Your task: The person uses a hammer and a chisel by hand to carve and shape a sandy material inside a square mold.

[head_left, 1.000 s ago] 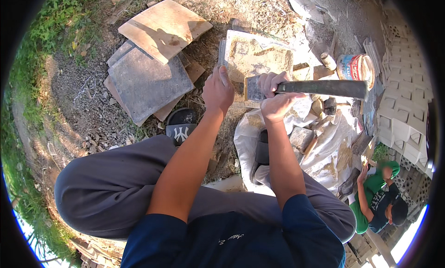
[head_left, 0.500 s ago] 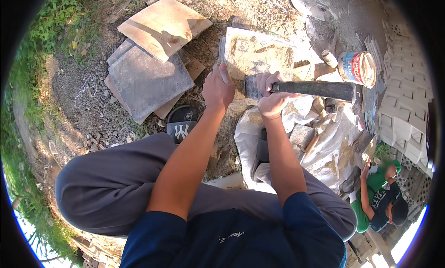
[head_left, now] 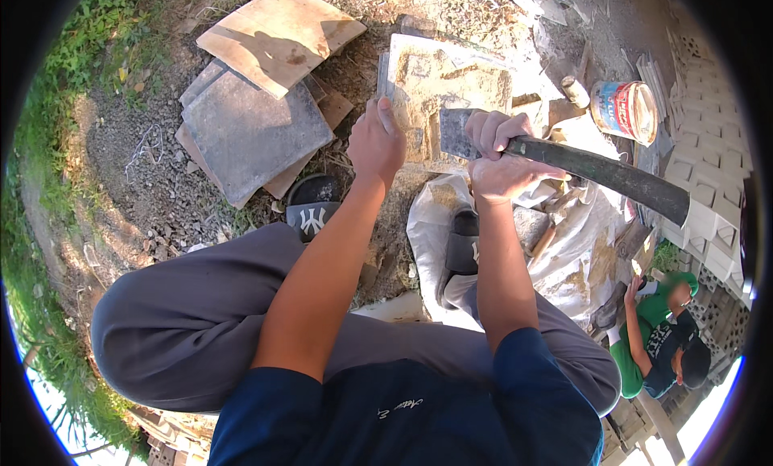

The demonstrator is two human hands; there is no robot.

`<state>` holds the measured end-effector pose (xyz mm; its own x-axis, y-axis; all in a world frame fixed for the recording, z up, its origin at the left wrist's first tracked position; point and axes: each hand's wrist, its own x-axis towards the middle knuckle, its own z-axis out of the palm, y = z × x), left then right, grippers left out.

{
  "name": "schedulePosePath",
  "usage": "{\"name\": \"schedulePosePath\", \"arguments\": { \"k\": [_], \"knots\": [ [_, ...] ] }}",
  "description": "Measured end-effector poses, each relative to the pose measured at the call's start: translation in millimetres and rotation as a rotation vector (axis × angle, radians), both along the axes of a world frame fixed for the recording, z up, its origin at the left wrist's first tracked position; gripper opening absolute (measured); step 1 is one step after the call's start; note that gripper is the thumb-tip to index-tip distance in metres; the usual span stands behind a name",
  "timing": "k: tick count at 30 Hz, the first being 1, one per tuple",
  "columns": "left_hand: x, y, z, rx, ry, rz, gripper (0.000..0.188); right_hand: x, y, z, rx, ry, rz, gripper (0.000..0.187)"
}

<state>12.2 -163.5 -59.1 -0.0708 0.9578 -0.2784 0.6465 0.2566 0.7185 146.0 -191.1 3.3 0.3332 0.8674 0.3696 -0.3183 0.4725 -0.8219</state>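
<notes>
A: Head cam, grips?
B: L hand (head_left: 376, 144) curled nr sandy slab (head_left: 451, 87); can't tell if it's holding anything.
A: R hand (head_left: 501, 153)?
B: Clenched round dark curved tool (head_left: 608, 176), long end out to rt, below bucket (head_left: 625, 111) in view.

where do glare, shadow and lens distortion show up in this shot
Head view: sun whitens patches of the sheet; a shadow crosses the tan slab; the fisheye bows the block stack at right; the corners go black; the tool has a clear outline.
</notes>
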Motion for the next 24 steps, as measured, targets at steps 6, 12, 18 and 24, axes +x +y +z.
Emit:
{"name": "schedulePosePath", "arguments": {
  "k": [6,12,18,24],
  "knots": [
    [-0.6,-0.6,-1.5,-0.009,-0.008,0.007,0.055,-9.9,-2.4,-5.4,-0.169,-0.07,-0.031,0.083],
    [5.9,-0.6,-0.6,-0.012,0.001,0.013,0.055,-10.2,-0.7,-27.5,-0.1,-0.118,0.004,0.078],
    [0.8,0.2,0.6,-0.035,-0.04,0.069,0.057,-9.3,14.3,22.6,-0.008,-0.002,0.208,0.085],
    [2.6,1.0,6.2,-0.017,-0.109,0.061,0.057,11.9,32.4,-5.1,-0.11,-0.246,0.372,0.076]
  ]
}}
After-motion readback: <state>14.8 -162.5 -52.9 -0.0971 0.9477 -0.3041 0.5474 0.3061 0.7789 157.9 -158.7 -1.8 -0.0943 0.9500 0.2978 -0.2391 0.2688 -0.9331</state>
